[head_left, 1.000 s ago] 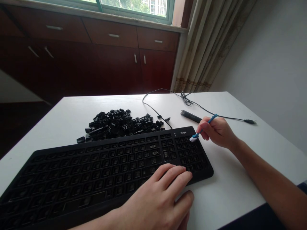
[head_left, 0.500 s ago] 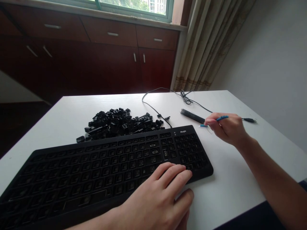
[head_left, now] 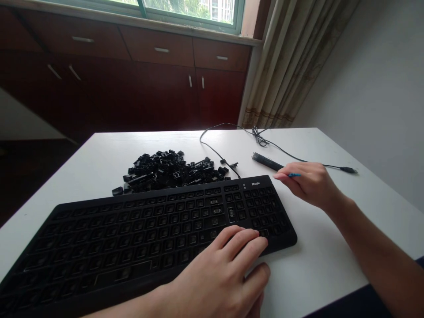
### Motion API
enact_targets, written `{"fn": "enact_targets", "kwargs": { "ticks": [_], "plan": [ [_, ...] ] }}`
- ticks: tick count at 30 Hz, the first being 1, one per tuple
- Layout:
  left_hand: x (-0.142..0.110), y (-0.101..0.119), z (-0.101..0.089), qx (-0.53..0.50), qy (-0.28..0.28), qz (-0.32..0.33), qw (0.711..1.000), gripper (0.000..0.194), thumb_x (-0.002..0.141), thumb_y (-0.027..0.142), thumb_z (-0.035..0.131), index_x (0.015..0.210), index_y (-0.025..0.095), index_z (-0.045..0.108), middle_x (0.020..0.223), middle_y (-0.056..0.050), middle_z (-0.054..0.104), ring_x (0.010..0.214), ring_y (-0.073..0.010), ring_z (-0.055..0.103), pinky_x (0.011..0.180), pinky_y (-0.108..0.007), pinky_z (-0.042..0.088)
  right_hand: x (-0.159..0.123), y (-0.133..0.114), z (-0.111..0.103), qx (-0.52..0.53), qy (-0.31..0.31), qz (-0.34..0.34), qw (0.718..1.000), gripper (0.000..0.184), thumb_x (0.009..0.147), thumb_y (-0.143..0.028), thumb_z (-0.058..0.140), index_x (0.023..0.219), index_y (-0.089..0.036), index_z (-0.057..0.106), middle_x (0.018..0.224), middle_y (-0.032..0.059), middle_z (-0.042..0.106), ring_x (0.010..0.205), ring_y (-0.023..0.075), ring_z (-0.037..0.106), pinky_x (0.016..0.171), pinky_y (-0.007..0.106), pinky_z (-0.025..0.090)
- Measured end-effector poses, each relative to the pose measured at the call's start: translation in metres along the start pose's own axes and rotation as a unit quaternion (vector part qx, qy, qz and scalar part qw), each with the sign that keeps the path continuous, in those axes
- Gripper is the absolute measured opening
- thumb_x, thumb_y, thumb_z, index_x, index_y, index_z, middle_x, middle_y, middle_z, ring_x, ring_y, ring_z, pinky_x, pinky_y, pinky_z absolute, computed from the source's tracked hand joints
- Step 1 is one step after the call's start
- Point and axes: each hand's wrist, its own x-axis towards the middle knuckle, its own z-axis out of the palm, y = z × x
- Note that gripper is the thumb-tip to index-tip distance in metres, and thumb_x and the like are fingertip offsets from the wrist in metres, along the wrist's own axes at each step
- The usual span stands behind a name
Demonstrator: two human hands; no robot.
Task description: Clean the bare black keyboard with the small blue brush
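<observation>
A black keyboard [head_left: 185,194] with its keycaps off lies across the white table, bare key sockets showing. My left hand [head_left: 228,269] grips its lower right part, fingers on top and thumb at the front edge. Above the table, just off the keyboard's right upper corner, my right hand [head_left: 308,181] is closed around a slim blue brush [head_left: 294,175]. Only a short piece of the brush shows; its head is hidden by the fingers. Behind the keyboard lies a heap of loose black keycaps [head_left: 165,170].
A long black bar [head_left: 265,161] lies on the white table [head_left: 331,251] behind my right hand, partly covered by it. The keyboard's cable [head_left: 212,145] loops over the back, with a tied bundle and a USB plug [head_left: 348,169] at right. Dark red cabinets [head_left: 149,97] stand beyond.
My right hand has shifted slightly left toward the keyboard and turned, so the brush head no longer shows. My left hand stays on the keyboard. The whole view has shifted a little.
</observation>
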Motion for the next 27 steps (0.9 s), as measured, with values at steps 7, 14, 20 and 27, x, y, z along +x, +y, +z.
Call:
{"fn": "enact_targets", "kwargs": {
  "ticks": [7,14,20,27],
  "plan": [
    [0.000,0.000,-0.001,0.005,0.004,0.001,1.000,0.015,0.096,0.026,0.057,0.097,0.015,0.066,0.124,-0.012,0.065,0.116,-0.0283,0.059,0.100,-0.043,0.049,0.000,-0.014,0.011,0.256,-0.018,0.160,0.953,0.032,0.105,-0.024,0.042,0.081,-0.020,0.063,0.056,-0.0042,0.054,0.044,0.0071,0.049,0.044,0.020,0.041],
    [0.000,0.001,-0.001,0.008,-0.001,-0.001,1.000,0.017,0.097,0.027,0.055,0.098,0.015,0.067,0.127,-0.012,0.064,0.117,-0.0280,0.058,0.100,-0.043,0.048,0.002,-0.011,0.007,0.031,0.066,0.076,0.994,0.007,0.093,-0.020,0.066,0.096,-0.021,0.072,0.084,0.0038,0.072,0.070,0.0138,0.064,0.067,0.027,0.049],
    [0.000,0.000,-0.002,0.004,-0.001,0.003,1.000,0.017,0.098,0.028,0.054,0.096,0.015,0.066,0.125,-0.012,0.064,0.117,-0.0276,0.058,0.100,-0.042,0.047,0.000,-0.012,0.011,0.282,-0.003,0.195,0.940,0.037,0.106,-0.029,0.040,0.083,-0.021,0.067,0.060,-0.0016,0.057,0.048,0.0097,0.052,0.048,0.024,0.042],
    [-0.001,-0.001,-0.003,0.002,-0.007,0.008,1.000,0.019,0.099,0.028,0.051,0.098,0.015,0.065,0.126,-0.013,0.063,0.117,-0.0282,0.058,0.099,-0.042,0.047,0.001,-0.015,0.012,0.114,0.068,0.096,0.987,0.009,0.095,-0.019,0.062,0.099,-0.022,0.070,0.087,0.0037,0.071,0.073,0.0148,0.066,0.067,0.029,0.051]
  ]
}}
